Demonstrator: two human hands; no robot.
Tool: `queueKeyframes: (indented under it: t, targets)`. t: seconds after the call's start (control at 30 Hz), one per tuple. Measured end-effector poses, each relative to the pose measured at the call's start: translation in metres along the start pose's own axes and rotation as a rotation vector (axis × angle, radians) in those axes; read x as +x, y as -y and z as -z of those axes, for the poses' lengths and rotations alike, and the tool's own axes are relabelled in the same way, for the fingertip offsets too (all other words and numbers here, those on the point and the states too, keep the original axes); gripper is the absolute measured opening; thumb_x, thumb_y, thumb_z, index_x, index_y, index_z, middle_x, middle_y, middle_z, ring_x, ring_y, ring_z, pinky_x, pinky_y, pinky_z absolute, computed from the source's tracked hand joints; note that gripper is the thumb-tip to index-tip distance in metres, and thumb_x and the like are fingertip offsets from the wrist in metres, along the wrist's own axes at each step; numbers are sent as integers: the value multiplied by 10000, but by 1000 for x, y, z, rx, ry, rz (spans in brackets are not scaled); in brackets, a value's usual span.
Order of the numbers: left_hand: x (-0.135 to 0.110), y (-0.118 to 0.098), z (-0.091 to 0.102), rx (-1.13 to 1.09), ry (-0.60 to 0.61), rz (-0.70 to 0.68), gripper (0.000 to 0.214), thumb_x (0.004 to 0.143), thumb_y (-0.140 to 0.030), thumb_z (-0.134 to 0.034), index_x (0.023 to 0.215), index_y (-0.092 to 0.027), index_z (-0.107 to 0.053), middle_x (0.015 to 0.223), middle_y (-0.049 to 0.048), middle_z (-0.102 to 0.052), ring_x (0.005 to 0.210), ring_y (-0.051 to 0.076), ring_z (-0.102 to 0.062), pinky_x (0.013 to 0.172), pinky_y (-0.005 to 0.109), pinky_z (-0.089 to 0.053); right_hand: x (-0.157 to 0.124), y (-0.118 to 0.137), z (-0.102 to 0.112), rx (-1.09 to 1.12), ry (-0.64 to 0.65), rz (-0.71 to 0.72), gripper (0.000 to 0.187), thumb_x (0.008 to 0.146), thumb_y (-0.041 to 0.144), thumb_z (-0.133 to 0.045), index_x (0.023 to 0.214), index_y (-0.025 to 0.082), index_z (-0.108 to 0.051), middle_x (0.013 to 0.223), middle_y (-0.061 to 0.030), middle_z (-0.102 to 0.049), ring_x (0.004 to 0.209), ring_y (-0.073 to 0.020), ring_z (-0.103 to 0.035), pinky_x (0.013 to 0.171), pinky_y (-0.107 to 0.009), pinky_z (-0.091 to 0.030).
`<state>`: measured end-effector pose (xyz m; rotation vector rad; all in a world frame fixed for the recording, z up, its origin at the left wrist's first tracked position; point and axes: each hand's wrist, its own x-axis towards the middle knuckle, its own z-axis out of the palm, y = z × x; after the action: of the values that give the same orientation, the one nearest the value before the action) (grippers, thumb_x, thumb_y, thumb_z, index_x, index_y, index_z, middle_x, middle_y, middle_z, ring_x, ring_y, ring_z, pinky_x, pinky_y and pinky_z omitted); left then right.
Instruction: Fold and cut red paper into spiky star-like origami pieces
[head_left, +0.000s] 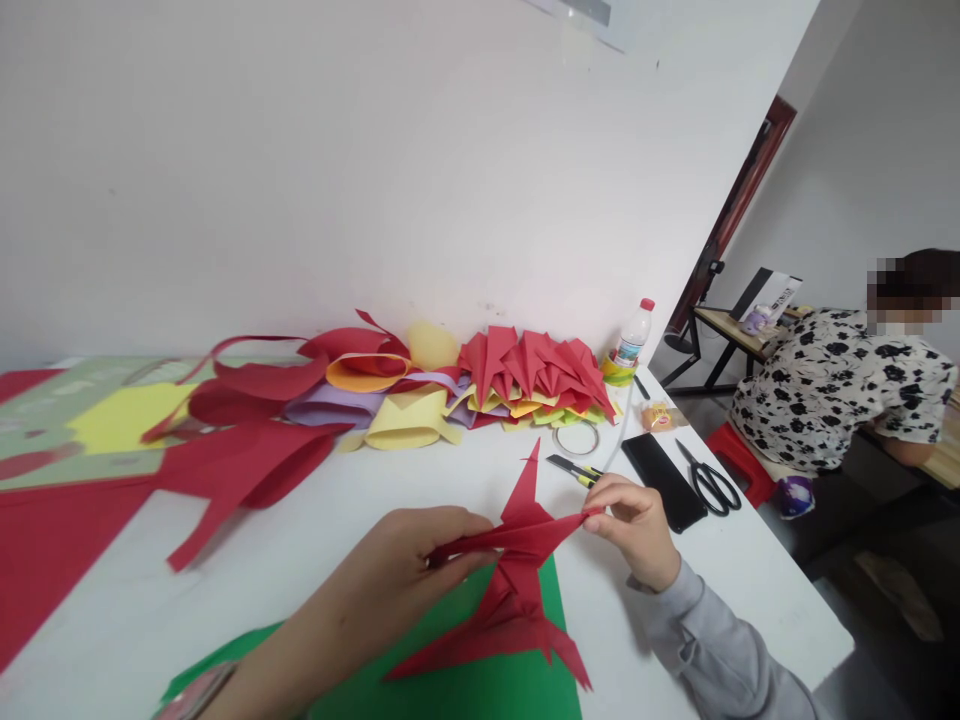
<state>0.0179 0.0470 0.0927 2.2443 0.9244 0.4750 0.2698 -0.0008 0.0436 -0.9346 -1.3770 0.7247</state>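
Observation:
A red folded-paper figure [517,580] with several pointed ends is held above a green paper sheet [450,690]. My left hand [405,565] is closed on one side of the figure, thumb below and fingers above. With thumb and fingertips, my right hand [634,525] pinches a pointed tip on the opposite side. One thin point of the figure sticks up away from me; two others spread toward me over the green sheet. Just beyond my right hand lies a yellow-and-black utility knife [576,468].
Red folded-paper pieces [525,365] and rolled coloured papers [405,418] line the wall. A tape ring [576,438], black phone-like slab [664,482], scissors [709,478], wrapped snack [658,416] and bottle [631,340] stand or lie rightward. Another person [832,390] sits at a farther table.

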Motion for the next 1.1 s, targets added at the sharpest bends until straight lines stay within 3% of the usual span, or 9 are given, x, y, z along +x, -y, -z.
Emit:
queueKeyframes:
  t: [0.17, 0.4, 0.53, 0.67, 0.9, 1.1]
  targets:
    - [-1, 2, 0, 21, -24, -17, 252, 843, -356, -479, 823, -222, -691, 824, 25, -753, 704, 196, -637, 634, 262, -461, 1, 1, -1, 3, -12, 9, 277, 675, 462, -818, 789, 216, -759, 761, -60, -668, 681, -178, -574, 639, -322, -483]
    - [-1, -1, 2, 58, -28, -18, 256, 833, -345, -467, 805, -225, -691, 781, 20, -747, 681, 195, -639, 623, 260, -455, 0, 2, 2, -17, -52, 30, 216, 810, 434, -710, 853, 226, -751, 847, -74, -671, 808, -213, -623, 748, -363, -509]
    - [-1, -2, -2, 72, -12, -13, 290, 856, -361, -449, 854, -219, -702, 818, 30, -748, 718, 211, -657, 652, 274, -464, -3, 11, -3, -233, -37, 187, 73, 826, 307, -714, 876, 265, -747, 896, -65, -669, 869, -224, -613, 815, -401, -484]
    - [-1, 0, -10, 85, -14, -14, 292, 864, -347, -445, 893, -225, -709, 817, 28, -745, 738, 215, -667, 658, 283, -473, -8, 19, -12, -448, 65, 357, 122, 843, 247, -693, 957, 275, -724, 879, -57, -678, 863, -232, -590, 804, -419, -460]
    - [-3, 0, -18, 96, -40, -64, 296, 882, -333, -439, 899, -227, -715, 806, 30, -744, 722, 195, -671, 657, 272, -487, -12, 15, -15, -673, 130, 465, 111, 868, 252, -661, 975, 253, -690, 847, -47, -673, 846, -233, -567, 769, -418, -407]
    - [-3, 5, -17, 76, -102, 2, 322, 817, -334, -523, 1071, -246, -701, 975, 30, -767, 790, 224, -687, 694, 296, -509, -12, 16, -14, -710, 125, 472, 98, 906, 197, -604, 915, 245, -689, 820, -32, -677, 849, -213, -573, 784, -407, -403]
